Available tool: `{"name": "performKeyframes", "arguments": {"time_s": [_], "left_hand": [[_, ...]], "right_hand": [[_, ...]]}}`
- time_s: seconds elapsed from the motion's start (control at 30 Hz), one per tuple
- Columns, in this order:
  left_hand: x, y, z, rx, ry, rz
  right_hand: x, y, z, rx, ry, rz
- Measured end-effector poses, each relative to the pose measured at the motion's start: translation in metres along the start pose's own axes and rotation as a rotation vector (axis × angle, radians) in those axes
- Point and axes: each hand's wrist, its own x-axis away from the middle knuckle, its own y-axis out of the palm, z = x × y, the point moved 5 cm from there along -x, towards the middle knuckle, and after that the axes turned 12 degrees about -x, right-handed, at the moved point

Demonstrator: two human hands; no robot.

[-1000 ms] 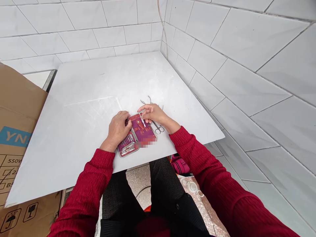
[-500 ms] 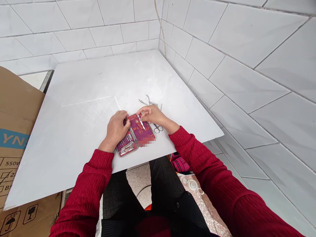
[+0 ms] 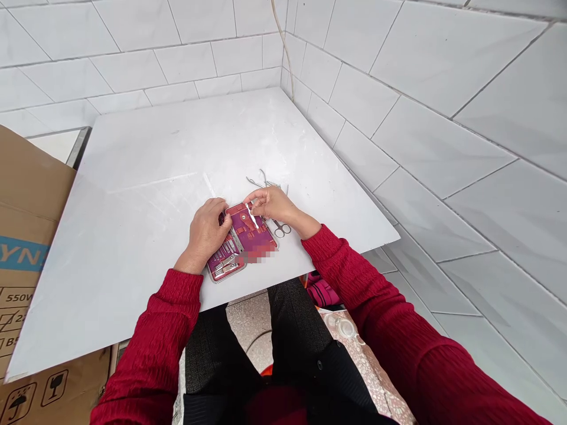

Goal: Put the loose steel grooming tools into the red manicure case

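An opened manicure case (image 3: 262, 235) with a purple and red lining lies on the white table. Around the upper part of its left half curls my left hand (image 3: 207, 229), thumb on the spine side. Below that hand, several small silver tools and nail clippers (image 3: 225, 265) sit in their loops. My right hand (image 3: 273, 203) pinches a slim silver manicure tool (image 3: 252, 216) over the right half; its exact kind is too small to tell. Beside and partly under my right hand lie small scissors (image 3: 282, 229) and silver nippers (image 3: 262, 179).
The white table (image 3: 146, 236) meets tiled walls (image 3: 363, 136) at the back and right. Cardboard boxes (image 3: 26, 218) stand along its left edge. A thin cable (image 3: 283, 41) hangs in the corner. My legs are under the near edge, beside a pink and black item (image 3: 325, 292).
The camera view has shifted slightly. The silver tool in my right hand is still held over the case's right half, and my left hand stays on the case.
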Motion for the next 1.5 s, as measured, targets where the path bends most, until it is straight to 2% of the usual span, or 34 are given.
{"name": "performKeyframes", "arguments": {"time_s": [0.3,0.9,0.97,1.13,1.23,1.33,1.5], "left_hand": [[0.0,0.0,0.0,0.0,0.001,-0.011],[0.0,0.0,-0.003,-0.01,0.024,0.011],[-0.001,0.001,-0.004,-0.008,0.026,0.011],[-0.001,0.001,-0.005,-0.012,0.018,0.004],[-0.001,0.001,-0.005,-0.018,0.018,0.0],[-0.001,0.001,-0.005,-0.019,0.018,0.002],[-0.001,0.0,-0.004,-0.01,0.025,0.0]], "right_hand": [[0.005,-0.001,-0.009,0.385,-0.215,0.099],[0.012,0.01,-0.014,0.458,-0.215,0.067],[0.011,0.0,-0.017,0.436,-0.223,0.134],[0.014,-0.049,-0.029,0.535,-0.187,0.48],[0.018,-0.067,-0.032,0.672,-0.114,0.565],[0.021,-0.069,-0.03,0.749,-0.058,0.54],[0.018,-0.046,-0.026,0.884,-0.032,0.373]]}}
